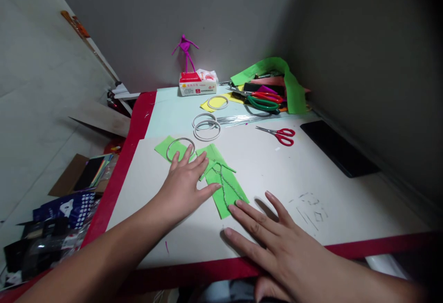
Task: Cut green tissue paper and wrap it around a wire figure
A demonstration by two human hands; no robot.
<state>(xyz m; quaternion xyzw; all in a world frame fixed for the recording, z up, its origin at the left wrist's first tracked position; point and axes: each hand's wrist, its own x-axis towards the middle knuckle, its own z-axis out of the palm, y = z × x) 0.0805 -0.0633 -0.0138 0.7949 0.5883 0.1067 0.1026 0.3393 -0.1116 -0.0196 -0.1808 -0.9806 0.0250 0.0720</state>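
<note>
Green paper strips (218,196) lie on the white tabletop in front of me, with a twisted wire figure (222,180) resting on them. My left hand (185,180) is spread over the left side of the green pieces, its fingertips by a ring-shaped tape roll (168,151) and its thumb at the wire. With fingers stretched out, my right hand (273,233) reaches the lower end of the green strip and the wire's leg ends. Neither hand grips anything.
Beyond the hands are more tape rolls (206,130), thin metal wires (242,119), red-handled scissors (279,135) and a black phone (337,148). A purple figure (186,49) stands on a tissue pack (198,83) by the wall. Green-handled scissors (263,103) lie among coloured pieces.
</note>
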